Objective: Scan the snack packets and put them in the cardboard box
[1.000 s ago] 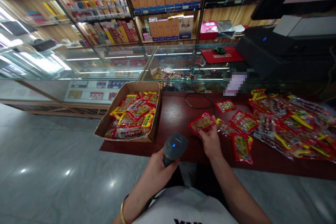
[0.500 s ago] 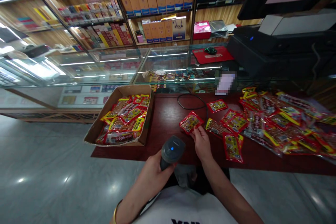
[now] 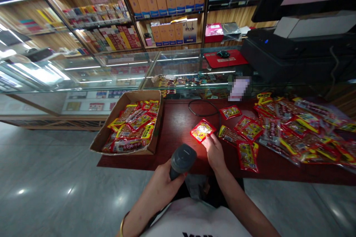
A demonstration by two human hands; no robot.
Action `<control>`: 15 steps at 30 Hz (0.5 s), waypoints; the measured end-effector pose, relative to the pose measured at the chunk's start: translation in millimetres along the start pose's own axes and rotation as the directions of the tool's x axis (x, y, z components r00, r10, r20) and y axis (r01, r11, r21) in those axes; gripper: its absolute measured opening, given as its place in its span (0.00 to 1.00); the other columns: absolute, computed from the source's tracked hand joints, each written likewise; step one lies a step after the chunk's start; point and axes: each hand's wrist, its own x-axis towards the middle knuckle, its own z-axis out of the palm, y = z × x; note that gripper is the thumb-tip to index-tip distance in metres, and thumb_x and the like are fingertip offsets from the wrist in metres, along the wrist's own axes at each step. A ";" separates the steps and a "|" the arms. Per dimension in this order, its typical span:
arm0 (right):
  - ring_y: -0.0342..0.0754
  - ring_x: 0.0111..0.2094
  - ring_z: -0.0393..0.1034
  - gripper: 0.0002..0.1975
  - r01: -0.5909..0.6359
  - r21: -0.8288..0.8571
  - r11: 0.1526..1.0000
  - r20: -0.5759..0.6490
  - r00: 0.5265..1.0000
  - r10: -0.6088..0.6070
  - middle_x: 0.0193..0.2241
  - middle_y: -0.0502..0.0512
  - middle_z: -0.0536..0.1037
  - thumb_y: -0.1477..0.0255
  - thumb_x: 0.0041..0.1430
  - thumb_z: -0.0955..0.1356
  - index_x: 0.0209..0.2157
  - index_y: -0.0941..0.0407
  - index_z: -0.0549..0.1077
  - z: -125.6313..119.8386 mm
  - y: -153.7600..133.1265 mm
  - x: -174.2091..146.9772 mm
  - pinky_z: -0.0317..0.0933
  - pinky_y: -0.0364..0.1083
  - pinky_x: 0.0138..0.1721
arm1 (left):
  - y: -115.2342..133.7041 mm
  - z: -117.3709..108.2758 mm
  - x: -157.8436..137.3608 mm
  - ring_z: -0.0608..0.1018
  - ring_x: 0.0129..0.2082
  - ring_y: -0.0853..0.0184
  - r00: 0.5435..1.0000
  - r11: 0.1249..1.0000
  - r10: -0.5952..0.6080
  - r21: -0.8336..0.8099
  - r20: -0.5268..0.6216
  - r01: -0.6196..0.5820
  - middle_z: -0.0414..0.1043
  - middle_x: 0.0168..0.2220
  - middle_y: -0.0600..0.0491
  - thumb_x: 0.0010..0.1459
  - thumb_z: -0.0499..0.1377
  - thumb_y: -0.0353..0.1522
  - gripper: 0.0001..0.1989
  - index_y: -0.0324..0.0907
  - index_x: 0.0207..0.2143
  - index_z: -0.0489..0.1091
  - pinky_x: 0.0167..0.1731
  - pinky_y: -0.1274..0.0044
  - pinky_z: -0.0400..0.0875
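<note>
My left hand (image 3: 164, 183) is wrapped round the handle of a dark grey barcode scanner (image 3: 183, 157), its head tilted toward the snack packet in front. Between thumb and fingers, my right hand (image 3: 214, 150) pinches the lower right edge of a red and yellow snack packet (image 3: 200, 130). Bright light from the scanner falls on that packet. Right of this hand lie several similar loose packets, among them an upright one (image 3: 247, 155) and a small one (image 3: 230, 112) farther back. A cardboard box (image 3: 156, 126) filled with packets stands to the left.
A large heap of packets (image 3: 303, 129) covers the right of the dark red table (image 3: 175, 118). A black cable (image 3: 191, 109) loops behind my hands. Glass counters (image 3: 178, 66) stand behind the table, with a mouse (image 3: 223, 54) on a red mat and a monitor (image 3: 267, 3).
The scanner's light has come on and now shines on the packet; the blue light on top of the scanner has gone. Both hands stay almost where they were.
</note>
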 end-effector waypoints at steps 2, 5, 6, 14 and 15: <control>0.58 0.42 0.79 0.25 -0.013 -0.004 1.000 0.001 1.000 0.013 0.36 0.56 0.85 0.48 0.60 0.69 0.48 0.52 0.79 -0.7 0.1 -0.1 0.72 0.53 0.44 | 0.8 0.0 2.7 0.71 0.23 0.68 1.000 1.000 0.007 -0.001 -0.002 -0.007 0.70 0.22 0.58 0.58 0.59 0.31 0.05 0.41 0.35 0.75 0.26 0.79 0.66; 0.57 0.41 0.79 0.24 -0.025 0.002 1.000 0.014 1.000 0.025 0.38 0.56 0.85 0.48 0.60 0.69 0.47 0.52 0.79 -1.8 1.4 0.7 0.72 0.52 0.43 | 1.4 -0.3 5.8 0.70 0.23 0.68 1.000 1.000 0.016 0.017 0.010 -0.016 0.70 0.22 0.58 0.58 0.60 0.31 0.05 0.40 0.36 0.75 0.27 0.79 0.66; 0.57 0.41 0.79 0.24 -0.029 0.001 1.000 0.016 0.999 0.029 0.39 0.56 0.85 0.48 0.61 0.69 0.47 0.52 0.79 -2.1 2.2 1.1 0.72 0.52 0.43 | 1.2 -0.5 6.4 0.70 0.23 0.68 1.000 1.000 0.015 0.020 0.015 -0.016 0.70 0.22 0.58 0.58 0.60 0.31 0.05 0.40 0.36 0.75 0.27 0.79 0.66; 0.56 0.41 0.79 0.22 -0.035 0.004 0.999 -0.018 0.999 0.035 0.37 0.55 0.85 0.50 0.60 0.70 0.44 0.53 0.79 -2.2 5.1 1.4 0.72 0.52 0.43 | -2.3 3.6 6.7 0.71 0.21 0.69 1.000 1.000 0.008 -0.012 0.029 -0.008 0.69 0.21 0.59 0.59 0.60 0.30 0.05 0.39 0.36 0.75 0.26 0.79 0.67; 0.56 0.41 0.79 0.22 -0.034 0.007 0.999 -0.018 0.999 0.034 0.37 0.55 0.85 0.50 0.59 0.70 0.44 0.53 0.79 -2.1 4.5 1.1 0.72 0.52 0.43 | -3.3 5.0 8.0 0.71 0.21 0.68 1.000 1.000 0.011 -0.016 0.024 -0.011 0.70 0.21 0.58 0.59 0.60 0.30 0.05 0.39 0.36 0.75 0.27 0.79 0.67</control>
